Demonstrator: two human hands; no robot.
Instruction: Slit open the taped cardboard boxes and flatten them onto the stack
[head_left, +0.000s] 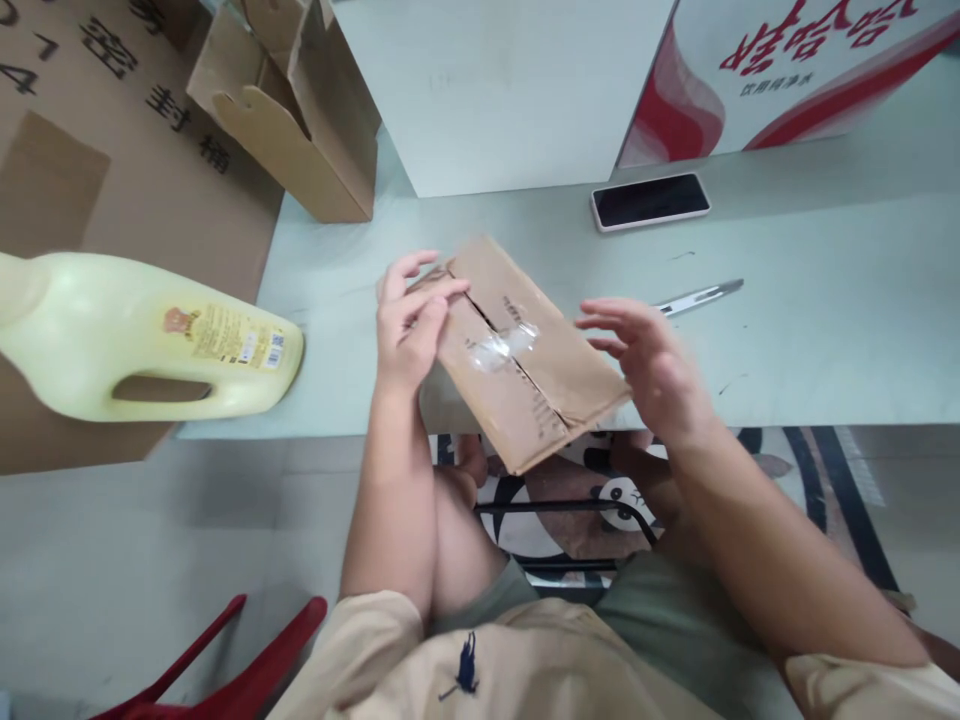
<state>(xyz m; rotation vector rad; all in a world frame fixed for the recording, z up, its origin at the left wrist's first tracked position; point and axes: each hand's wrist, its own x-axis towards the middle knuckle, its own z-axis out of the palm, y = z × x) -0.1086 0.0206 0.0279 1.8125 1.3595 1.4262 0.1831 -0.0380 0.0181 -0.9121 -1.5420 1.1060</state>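
Observation:
A small brown cardboard box (525, 365) lies tilted at the table's front edge, its top flaps joined by a strip of clear tape (504, 347). My left hand (411, 325) rests on the box's left end, fingers curled over the flap edge. My right hand (651, 365) hovers just off the box's right end, fingers spread and slightly blurred, holding nothing. A grey knife or cutter (697, 296) lies on the table beyond my right hand.
A pale yellow jug (142, 345) with a handle lies at the left. An open cardboard box (296, 100) and a large white box (502, 90) stand behind. A phone (649, 201) lies face up. Red chair legs (225, 670) show below the light table (825, 350).

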